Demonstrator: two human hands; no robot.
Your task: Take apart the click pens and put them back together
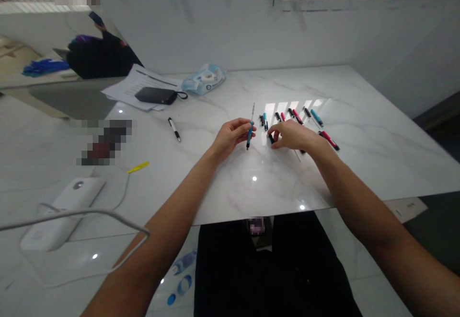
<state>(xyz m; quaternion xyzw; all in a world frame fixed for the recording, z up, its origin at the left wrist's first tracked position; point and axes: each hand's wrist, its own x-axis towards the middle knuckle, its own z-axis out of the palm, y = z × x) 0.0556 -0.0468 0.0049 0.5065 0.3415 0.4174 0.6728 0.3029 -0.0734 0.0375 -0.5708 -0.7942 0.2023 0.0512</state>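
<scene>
1. A black-and-white pen (174,129) lies on the white marble tabletop (362,163), well left of the hands.
2. The left hand (232,137) is closed around a teal pen (249,135), holding it nearly upright.
3. The right hand (290,135), partly open with fingers curled, touches a black pen (270,138); whether it grips it, I cannot tell.
4. A loose row of red, teal and black pens (297,117) lies just beyond the right hand.

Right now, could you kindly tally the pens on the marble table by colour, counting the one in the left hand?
Teal pens: 3, one held in the left hand
Red pens: 3
White-and-black pen: 1
Total: 7, leaving out anything hidden under the right hand
</scene>
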